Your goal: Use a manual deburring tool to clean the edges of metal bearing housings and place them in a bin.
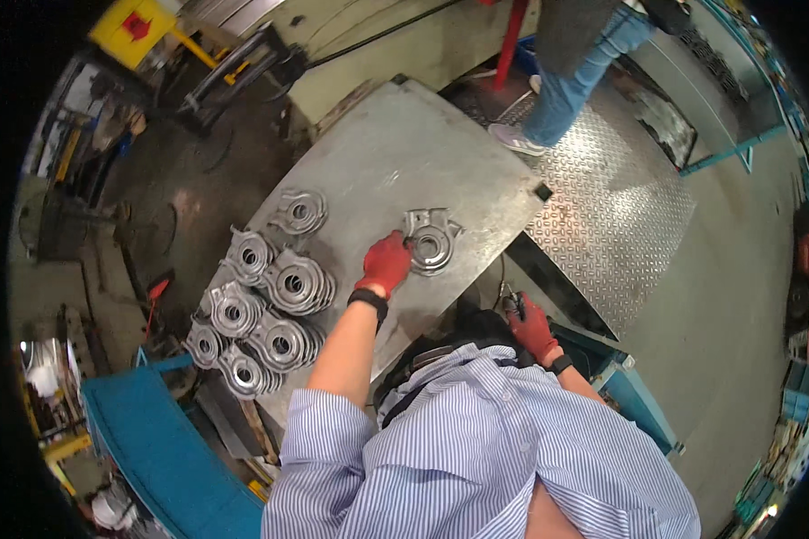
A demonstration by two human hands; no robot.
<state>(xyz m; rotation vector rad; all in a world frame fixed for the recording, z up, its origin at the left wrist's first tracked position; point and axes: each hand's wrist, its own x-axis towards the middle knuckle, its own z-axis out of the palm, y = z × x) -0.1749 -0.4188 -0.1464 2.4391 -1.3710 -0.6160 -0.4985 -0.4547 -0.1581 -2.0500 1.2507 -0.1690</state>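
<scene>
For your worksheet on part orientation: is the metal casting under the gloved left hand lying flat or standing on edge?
Lying flat: the casting shows its round bore facing up on the steel table.

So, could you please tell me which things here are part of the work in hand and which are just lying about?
In hand: left hand on the metal casting; small dark tool in right hand; stacked castings; steel table.

Lying about: yellow equipment; blue bin; tread-plate floor.

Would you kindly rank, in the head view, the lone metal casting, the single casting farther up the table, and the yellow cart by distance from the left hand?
1. Lone metal casting: touching the left hand, on its right.
2. Single casting: up-left on the steel table.
3. Yellow cart: far upper left, on the floor.
</scene>
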